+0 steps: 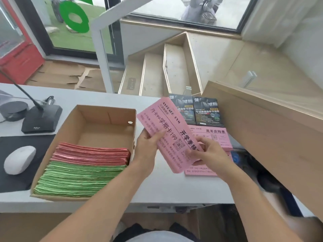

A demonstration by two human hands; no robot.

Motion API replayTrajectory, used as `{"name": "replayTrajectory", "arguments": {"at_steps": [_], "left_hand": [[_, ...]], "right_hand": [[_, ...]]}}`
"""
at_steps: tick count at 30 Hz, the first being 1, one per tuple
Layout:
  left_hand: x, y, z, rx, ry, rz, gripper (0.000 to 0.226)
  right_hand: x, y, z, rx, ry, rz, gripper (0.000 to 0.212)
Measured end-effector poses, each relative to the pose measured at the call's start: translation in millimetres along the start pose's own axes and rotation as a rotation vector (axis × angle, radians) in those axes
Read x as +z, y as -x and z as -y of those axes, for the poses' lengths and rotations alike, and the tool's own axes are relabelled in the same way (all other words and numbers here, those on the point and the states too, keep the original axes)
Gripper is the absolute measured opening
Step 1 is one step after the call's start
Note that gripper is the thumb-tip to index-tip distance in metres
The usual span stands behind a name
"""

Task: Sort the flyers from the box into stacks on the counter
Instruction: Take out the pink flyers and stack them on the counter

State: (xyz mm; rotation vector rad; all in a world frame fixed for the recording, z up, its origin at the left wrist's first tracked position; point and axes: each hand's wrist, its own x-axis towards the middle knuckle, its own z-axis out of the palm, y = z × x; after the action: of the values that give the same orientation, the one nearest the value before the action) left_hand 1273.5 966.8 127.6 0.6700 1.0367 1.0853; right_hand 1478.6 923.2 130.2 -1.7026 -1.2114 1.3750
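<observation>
So here's where I'm at: both hands are on one pink flyer [167,135], held up over the surface [108,96] between the box [104,112] and the stacks on the right. Left hand [148,145] has its grip pinched on the flyer's left edge, thumb on top, and the right hand [208,152] pinches the lower right edge. Tilted face-up like that, I'd guess it's so the print can be read and matched to the right pile.

The box sits left of the hands, far half bare cardboard, near half still packed with a reddish-pink bundle [92,154] and a green bundle [76,179] in front of it, standing on edge. So there's plenty left to sort, I reckon.

On the right, two black flyer stacks [197,110] sit side by side at the back, with a pink stack [213,135] just in front and another pink stack [201,172] nearest me, partly hidden by the right hand. Grouping by design seems to be the logic, so this one probably belongs on one of the pink piles, can't tell which.
</observation>
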Motion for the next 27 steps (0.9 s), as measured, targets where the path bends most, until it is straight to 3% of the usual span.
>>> {"name": "replayTrajectory", "arguments": {"at_steps": [5,9,12,19,27], "left_hand": [[-23,-5,6,0.123,-0.27,-0.09,0.029],[-22,23,37,0.163,-0.561,-0.18,0.019],[-26,35,66,0.107,-0.541,-0.194,0.02],[-35,33,95,0.07,-0.561,-0.191,0.041],[-51,48,128,0.051,-0.619,-0.138,0.044]], "right_hand": [[-34,-4,-5,-0.125,0.301,-0.238,0.021],[-33,-10,-6,-0.198,0.393,-0.219,0.017],[-36,-6,-20,-0.209,0.416,-0.146,0.023],[-33,33,-77,-0.22,0.163,-0.111,0.04],[-21,54,-131,-0.128,0.23,-0.098,0.025]]}}
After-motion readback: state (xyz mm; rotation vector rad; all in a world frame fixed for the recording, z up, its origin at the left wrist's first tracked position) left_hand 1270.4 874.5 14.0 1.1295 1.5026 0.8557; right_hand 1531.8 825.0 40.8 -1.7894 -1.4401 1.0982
